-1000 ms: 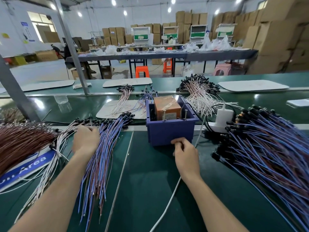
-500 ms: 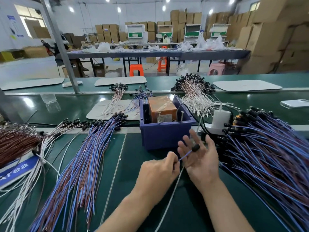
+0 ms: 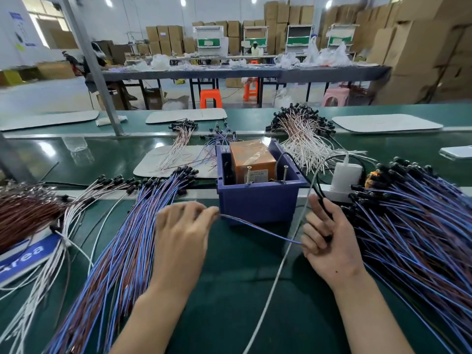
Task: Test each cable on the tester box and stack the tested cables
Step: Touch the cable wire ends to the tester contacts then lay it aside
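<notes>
One thin blue cable (image 3: 258,229) stretches between my two hands in front of the tester box (image 3: 258,198), a purple bin holding an orange block and two upright screws. My left hand (image 3: 182,233) pinches the cable's left end at the fingertips. My right hand (image 3: 329,241) holds the other end in curled lower fingers, with the index finger raised. A fan of blue cables (image 3: 127,251) lies left of my left hand. A larger pile of blue cables (image 3: 413,238) with black plugs lies to the right.
Brown cables (image 3: 23,215) and white cables (image 3: 40,272) lie at the far left over a blue label. A white charger (image 3: 344,177) and its white cord (image 3: 275,277) sit right of the box. More white and pink cable bundles (image 3: 304,139) lie behind on the green bench.
My left hand left the fan of cables, met my right hand in front of the box, then drew leftward, pulling the blue cable taut between both hands.
</notes>
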A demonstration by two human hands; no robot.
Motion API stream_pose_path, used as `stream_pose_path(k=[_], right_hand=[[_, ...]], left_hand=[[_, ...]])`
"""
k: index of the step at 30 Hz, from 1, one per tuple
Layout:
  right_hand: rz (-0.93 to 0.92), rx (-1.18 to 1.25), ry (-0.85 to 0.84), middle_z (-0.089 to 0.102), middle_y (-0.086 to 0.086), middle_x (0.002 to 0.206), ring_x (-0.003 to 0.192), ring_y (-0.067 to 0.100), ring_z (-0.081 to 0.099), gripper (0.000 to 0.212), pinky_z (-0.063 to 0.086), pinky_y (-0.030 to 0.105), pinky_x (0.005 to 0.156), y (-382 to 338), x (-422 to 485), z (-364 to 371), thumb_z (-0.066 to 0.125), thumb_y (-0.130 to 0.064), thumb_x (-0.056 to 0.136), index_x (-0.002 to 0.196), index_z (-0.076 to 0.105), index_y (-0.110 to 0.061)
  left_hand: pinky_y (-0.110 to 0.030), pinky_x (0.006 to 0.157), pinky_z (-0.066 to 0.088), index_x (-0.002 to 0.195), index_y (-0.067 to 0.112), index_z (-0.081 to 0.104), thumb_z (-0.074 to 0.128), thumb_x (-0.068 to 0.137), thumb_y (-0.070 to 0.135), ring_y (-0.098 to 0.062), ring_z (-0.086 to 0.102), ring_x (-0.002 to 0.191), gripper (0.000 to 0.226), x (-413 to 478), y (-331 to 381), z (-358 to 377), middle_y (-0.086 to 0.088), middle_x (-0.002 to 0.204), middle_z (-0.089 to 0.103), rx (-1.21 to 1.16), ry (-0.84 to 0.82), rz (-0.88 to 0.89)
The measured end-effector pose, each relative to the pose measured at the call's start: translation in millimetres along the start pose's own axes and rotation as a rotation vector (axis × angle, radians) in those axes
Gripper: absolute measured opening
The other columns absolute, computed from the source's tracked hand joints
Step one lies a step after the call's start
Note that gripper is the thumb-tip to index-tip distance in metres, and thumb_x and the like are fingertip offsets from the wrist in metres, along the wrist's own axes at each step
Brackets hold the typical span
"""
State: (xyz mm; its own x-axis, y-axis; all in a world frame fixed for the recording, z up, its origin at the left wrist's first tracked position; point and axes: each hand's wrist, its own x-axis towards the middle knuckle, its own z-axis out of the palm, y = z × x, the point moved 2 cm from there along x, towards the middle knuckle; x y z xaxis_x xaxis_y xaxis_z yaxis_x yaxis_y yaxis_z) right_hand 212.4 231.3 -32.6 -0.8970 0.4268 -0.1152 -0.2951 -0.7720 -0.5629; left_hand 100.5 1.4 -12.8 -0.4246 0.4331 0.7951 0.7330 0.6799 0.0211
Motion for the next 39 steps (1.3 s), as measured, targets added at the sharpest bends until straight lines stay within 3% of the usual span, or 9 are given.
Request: stream_pose_path(k=[4, 9, 13, 20, 25, 30, 34, 37, 39], right_hand=[[0.002, -0.170, 0.019, 0.018, -0.007, 0.050, 0.040, 0.008, 0.007, 0.022, 0.011, 0.022, 0.032, 12.4, 0.0, 7.4, 0.058, -0.036, 0.094, 0.096, 0.075, -0.023], [0.002, -0.410, -0.005, 0.023, -0.005, 0.056, 0.038, 0.006, 0.015, 0.029, 0.011, 0.023, 0.036, 28.9, 1.3, 11.9, 0.055, -0.034, 0.099, 0.113, 0.072, -0.015], [-0.025, -0.534, -0.113, 0.043, -0.002, 0.056, 0.033, 0.006, 0.020, 0.035, 0.015, 0.018, 0.033, 39.4, 1.8, 21.8, 0.060, -0.044, 0.087, 0.106, 0.077, -0.020], [-0.066, -0.644, -0.208, 0.060, -0.004, 0.073, 0.040, 0.006, 0.022, 0.032, 0.018, 0.019, 0.039, 44.3, -4.2, 26.9, 0.060, -0.045, 0.097, 0.113, 0.076, -0.023], [-0.109, -0.654, -0.189, 0.073, 0.005, 0.101, 0.042, 0.007, 0.023, 0.030, 0.019, 0.019, 0.042, 44.3, -7.5, 29.1, 0.056, -0.035, 0.094, 0.114, 0.076, -0.025], [-0.182, -0.698, -0.150, 0.070, 0.002, 0.089, 0.044, 0.006, 0.024, 0.035, 0.022, 0.017, 0.041, 49.3, -6.8, 32.2, 0.064, -0.050, 0.085, 0.108, 0.078, -0.028], [-0.247, -0.704, -0.079, 0.057, -0.013, 0.056, 0.039, 0.001, 0.028, 0.033, 0.026, 0.014, 0.038, 51.4, -4.8, 31.3, 0.065, -0.048, 0.084, 0.102, 0.079, -0.025], [-0.310, -0.732, -0.075, 0.065, -0.015, 0.061, 0.045, -0.004, 0.052, 0.028, 0.038, 0.006, 0.046, 54.6, -3.5, 32.7, 0.065, -0.043, 0.086, 0.099, 0.081, -0.024], [-0.339, -0.732, -0.086, 0.074, -0.012, 0.075, 0.051, -0.005, 0.056, 0.028, 0.041, 0.005, 0.051, 57.0, -3.6, 35.6, 0.066, -0.043, 0.086, 0.099, 0.080, -0.023]], left_hand=[[-0.038, 0.077, 0.027, 0.111, 0.026, 0.076, 0.080, 0.084, 0.009, -0.028, 0.038, 0.086, 0.032, 0.8, -7.8, -9.4, -0.006, 0.094, 0.051, 0.057, 0.190, -0.106], [-0.036, 0.070, 0.047, 0.127, 0.017, 0.069, 0.059, 0.101, 0.015, -0.022, 0.051, 0.078, 0.028, -3.4, 12.7, -14.8, -0.001, 0.093, 0.060, -0.258, 0.229, 0.028], [-0.026, 0.089, 0.046, 0.132, 0.013, 0.060, 0.042, 0.103, 0.019, -0.017, 0.056, 0.101, 0.035, -10.2, 40.1, -18.0, 0.002, 0.116, 0.060, -0.575, 0.094, 0.089], [-0.032, 0.079, 0.053, 0.119, 0.010, 0.069, 0.051, 0.101, 0.015, -0.016, 0.062, 0.091, 0.026, -14.2, 65.7, -3.2, 0.005, 0.106, 0.068, -0.695, -0.111, 0.065], [-0.027, 0.080, 0.051, 0.116, 0.024, 0.067, 0.050, 0.097, 0.026, -0.004, 0.063, 0.090, 0.025, -17.9, 59.9, 4.9, 0.019, 0.104, 0.064, -0.760, -0.201, -0.123], [-0.021, 0.076, 0.049, 0.111, 0.043, 0.051, 0.052, 0.097, 0.027, 0.000, 0.062, 0.085, 0.021, -20.4, 53.3, 13.9, 0.021, 0.100, 0.067, -0.789, -0.328, -0.252], [-0.016, 0.075, 0.046, 0.117, 0.050, 0.046, 0.055, 0.101, 0.027, 0.003, 0.064, 0.084, 0.029, -18.4, 46.0, 18.0, 0.026, 0.100, 0.069, -0.812, -0.407, -0.300], [-0.018, 0.079, 0.047, 0.109, 0.044, 0.059, 0.057, 0.101, 0.022, 0.001, 0.067, 0.094, 0.023, -17.5, 37.3, 26.5, 0.025, 0.096, 0.071, -0.855, -0.434, -0.385], [-0.013, 0.078, 0.046, 0.103, 0.038, 0.061, 0.058, 0.101, 0.018, 0.000, 0.068, 0.092, 0.020, -17.4, 33.4, 29.8, 0.023, 0.093, 0.073, -0.899, -0.386, -0.456]])
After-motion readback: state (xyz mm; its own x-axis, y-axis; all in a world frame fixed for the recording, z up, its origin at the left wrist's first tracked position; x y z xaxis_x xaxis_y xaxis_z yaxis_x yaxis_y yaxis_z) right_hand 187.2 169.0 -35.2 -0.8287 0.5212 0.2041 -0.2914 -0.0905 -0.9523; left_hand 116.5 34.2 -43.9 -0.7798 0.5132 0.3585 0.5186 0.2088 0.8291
